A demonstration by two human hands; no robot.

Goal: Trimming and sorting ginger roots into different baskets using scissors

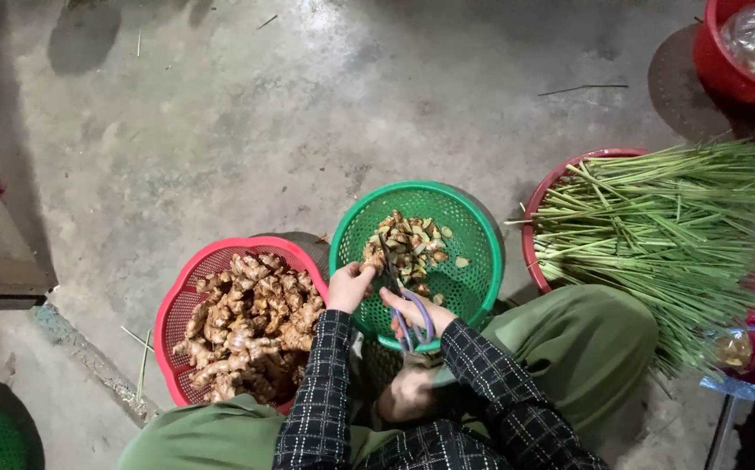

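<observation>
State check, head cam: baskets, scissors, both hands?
Green basket: part filled with cut root pieces.
Red basket: heaped with whole roots.
Right-side red basket: stalks piled across it.
Scissors: blades open over the green basket.
Left hand: gripping a root piece.
Right hand: fingers through scissor handles.

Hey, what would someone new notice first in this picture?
Probably the green basket at centre, where the left hand holds a piece of ginger and the right hand works purple-handled scissors over cut pieces. Beside it, a red basket heaped with ginger roots; right, a sheaf of green stalks.
</observation>
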